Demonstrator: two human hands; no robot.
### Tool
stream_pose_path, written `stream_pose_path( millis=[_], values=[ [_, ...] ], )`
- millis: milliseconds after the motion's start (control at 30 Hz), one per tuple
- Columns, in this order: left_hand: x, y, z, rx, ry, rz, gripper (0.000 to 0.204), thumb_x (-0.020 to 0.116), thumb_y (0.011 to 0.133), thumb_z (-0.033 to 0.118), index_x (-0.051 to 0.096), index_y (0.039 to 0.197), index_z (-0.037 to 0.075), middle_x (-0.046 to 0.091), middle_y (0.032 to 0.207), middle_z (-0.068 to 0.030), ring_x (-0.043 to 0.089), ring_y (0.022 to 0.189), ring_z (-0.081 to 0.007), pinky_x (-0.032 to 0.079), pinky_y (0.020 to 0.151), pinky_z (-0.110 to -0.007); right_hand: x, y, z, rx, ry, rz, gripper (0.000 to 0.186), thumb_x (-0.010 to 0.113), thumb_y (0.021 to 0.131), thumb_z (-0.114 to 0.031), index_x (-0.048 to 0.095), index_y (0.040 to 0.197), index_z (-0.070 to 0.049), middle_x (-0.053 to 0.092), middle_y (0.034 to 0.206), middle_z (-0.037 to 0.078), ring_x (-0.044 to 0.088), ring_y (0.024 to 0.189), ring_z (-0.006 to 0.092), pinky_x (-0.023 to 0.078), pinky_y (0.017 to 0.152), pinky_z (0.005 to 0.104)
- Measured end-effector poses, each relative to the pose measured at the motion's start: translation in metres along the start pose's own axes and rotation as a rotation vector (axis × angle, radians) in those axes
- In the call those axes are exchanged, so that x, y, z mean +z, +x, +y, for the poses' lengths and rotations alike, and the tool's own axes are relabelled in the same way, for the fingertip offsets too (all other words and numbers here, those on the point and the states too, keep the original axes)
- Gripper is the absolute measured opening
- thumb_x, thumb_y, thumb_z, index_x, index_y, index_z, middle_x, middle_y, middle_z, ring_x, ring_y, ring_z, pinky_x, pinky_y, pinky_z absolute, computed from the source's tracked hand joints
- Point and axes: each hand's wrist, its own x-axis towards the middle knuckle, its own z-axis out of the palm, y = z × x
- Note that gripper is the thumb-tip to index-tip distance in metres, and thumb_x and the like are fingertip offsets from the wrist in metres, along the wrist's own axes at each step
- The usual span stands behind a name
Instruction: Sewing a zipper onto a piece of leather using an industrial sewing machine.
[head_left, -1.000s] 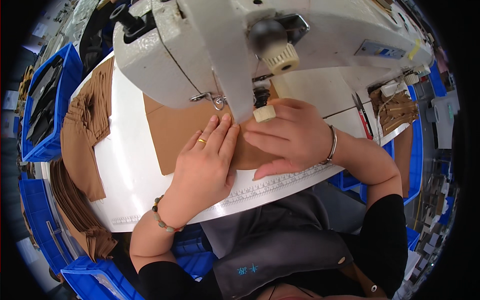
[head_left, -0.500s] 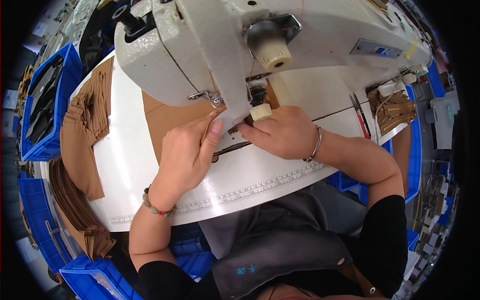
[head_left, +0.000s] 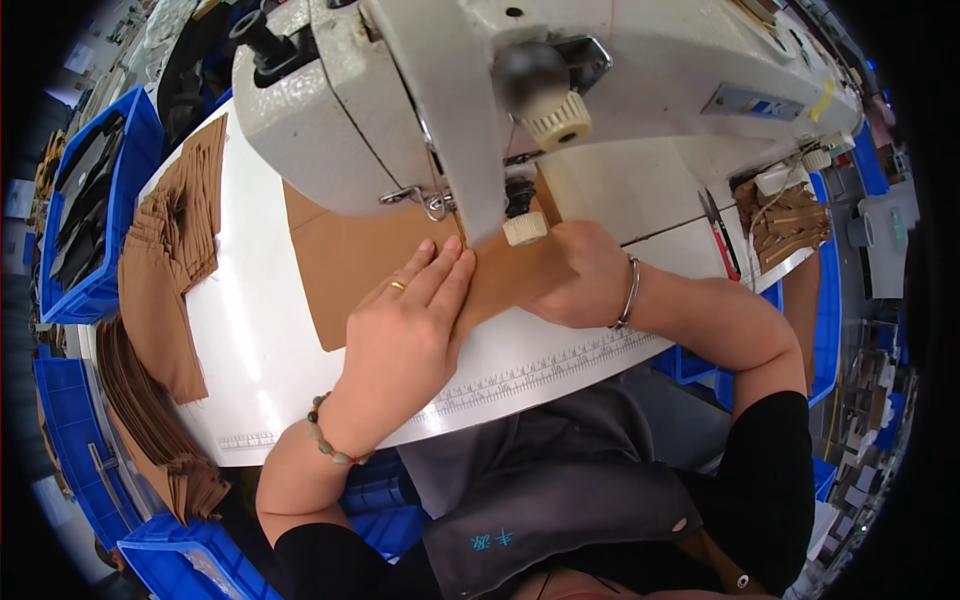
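A brown fabric piece [head_left: 340, 275] lies on the white table under the head of a sewing machine [head_left: 320, 130]. My left hand [head_left: 410, 315] rests flat on the fabric, fingers stretched toward the needle area. My right hand [head_left: 585, 280] is closed on the fabric's right part, which stands up slightly toward me beside the presser foot; its fingertips are partly hidden behind the cloth. A pale ribbed knob [head_left: 525, 229] sits just above that hand. The needle itself is hidden by the machine head.
Stacked brown cut pieces [head_left: 170, 250] lie at the table's left, with another stack [head_left: 160, 420] beyond its edge. A blue bin [head_left: 140, 150] holds dark pieces. Red-handled snips [head_left: 722, 240] and a small brown pile [head_left: 790, 225] lie at right. A printed ruler [head_left: 540, 368] follows the front edge.
My left hand has gone from pinching near the machine to lying flat on the fabric, nearer me. A fabric flap now shows between both hands, covering the slot in the table.
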Motion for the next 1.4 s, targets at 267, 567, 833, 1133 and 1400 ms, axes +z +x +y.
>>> stream_pose_path(
  millis=[267, 567, 833, 1133, 1400],
  values=[
    [0.011, -0.005, 0.003, 0.053, 0.176, 0.069, 0.052, 0.066, 0.078, 0.002, 0.064, 0.130, -0.001, 0.065, 0.132, -0.0178, 0.062, 0.124, -0.0356, 0.053, 0.099, -0.044, -0.011, 0.003, -0.005, -0.400, 0.070, 0.058, 0.012, 0.074, 0.081, -0.023, 0.065, 0.080, -0.014, 0.058, 0.070, 0.000, 0.059, 0.056, 0.0174, 0.046, 0.048, 0.0325],
    [0.001, -0.002, 0.006, 0.070, 0.149, 0.020, 0.086, 0.064, 0.082, 0.070, 0.064, 0.128, -0.003, 0.063, 0.133, -0.0189, 0.059, 0.125, -0.0361, 0.045, 0.105, -0.054, -0.043, 0.007, -0.013, -0.207, -0.098, 0.192, 0.030, 0.080, 0.080, -0.032, 0.068, 0.091, -0.007, 0.061, 0.086, 0.001, 0.058, 0.071, 0.0165, 0.047, 0.057, 0.0295],
    [0.009, -0.001, -0.001, 0.070, 0.165, 0.048, 0.075, 0.067, 0.085, 0.060, 0.064, 0.126, -0.002, 0.063, 0.130, -0.0180, 0.059, 0.125, -0.0351, 0.044, 0.107, -0.053, -0.015, 0.008, -0.008, 0.089, -0.016, -0.107, 0.043, 0.077, 0.080, -0.029, 0.068, 0.112, -0.002, 0.066, 0.116, 0.011, 0.061, 0.114, 0.0274, 0.048, 0.100, 0.0387],
    [0.011, 0.006, -0.009, 0.043, 0.164, 0.041, 0.073, 0.070, 0.086, 0.053, 0.060, 0.132, -0.002, 0.060, 0.137, -0.0177, 0.057, 0.129, -0.0335, 0.044, 0.106, -0.053, -0.010, 0.010, 0.004, 0.106, -0.034, -0.128, 0.046, 0.078, 0.078, -0.031, 0.068, 0.110, 0.000, 0.067, 0.122, 0.014, 0.060, 0.119, 0.0298, 0.047, 0.104, 0.0401],
    [0.014, 0.004, -0.008, 0.007, 0.190, 0.056, 0.063, 0.073, 0.087, 0.045, 0.063, 0.129, 0.000, 0.060, 0.135, -0.0158, 0.055, 0.131, -0.0320, 0.042, 0.107, -0.046, -0.027, 0.024, 0.003, 0.455, 0.461, -0.130, 0.037, 0.075, 0.085, -0.023, 0.069, 0.115, -0.002, 0.068, 0.121, 0.015, 0.060, 0.116, 0.0328, 0.046, 0.104, 0.0399]
  ],
)
